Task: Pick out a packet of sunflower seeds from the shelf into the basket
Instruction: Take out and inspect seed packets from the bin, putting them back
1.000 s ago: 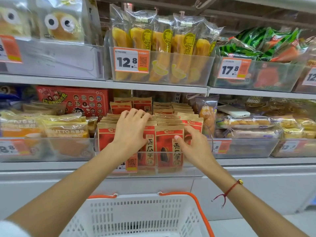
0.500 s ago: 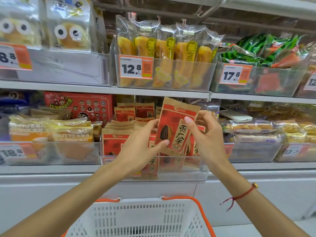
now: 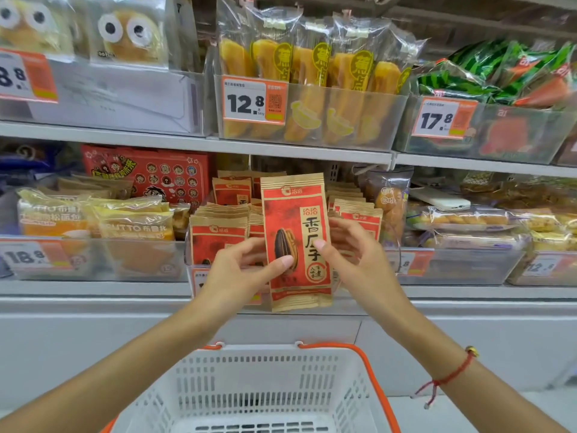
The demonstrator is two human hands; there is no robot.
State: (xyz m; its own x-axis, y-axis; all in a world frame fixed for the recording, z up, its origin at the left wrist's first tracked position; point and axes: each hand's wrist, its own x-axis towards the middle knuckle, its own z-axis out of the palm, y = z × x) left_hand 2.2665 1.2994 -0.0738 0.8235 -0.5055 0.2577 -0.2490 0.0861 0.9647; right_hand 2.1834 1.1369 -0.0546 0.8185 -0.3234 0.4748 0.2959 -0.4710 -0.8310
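Shop shelving fills the view, two tiers of clear bins with orange price tags, and at the front edge of the lower shelf [image 3: 93, 289] both hands hold a single packet of sunflower seeds [image 3: 296, 242] upright in the air. The grip is a two-sided pinch: the left hand [image 3: 240, 273] has its thumb pressed on the printed seed on the packet's face with fingers behind, and the right hand [image 3: 352, 254] has its thumb on the right edge with fingers curled behind, so both are clamped on the packet. Half a second ago the packet was tilted and only just lifted above its row; a second ago both hands were down among the packets in the seed bin [image 3: 193, 264]. Now it stands straight, clear of the rest and pulled toward the person, which I judge means the picking is done and only the lowering remains. The white basket [image 3: 262, 360] with its orange handle sits directly below, its opening well apart from the packet. The packet is kraft-brown paper with crimped top and bottom seams, a red panel, large black characters and one striped dark seed drawn on it; it looks flat, light and a little stiff. Identical packets remain standing in rows behind it.
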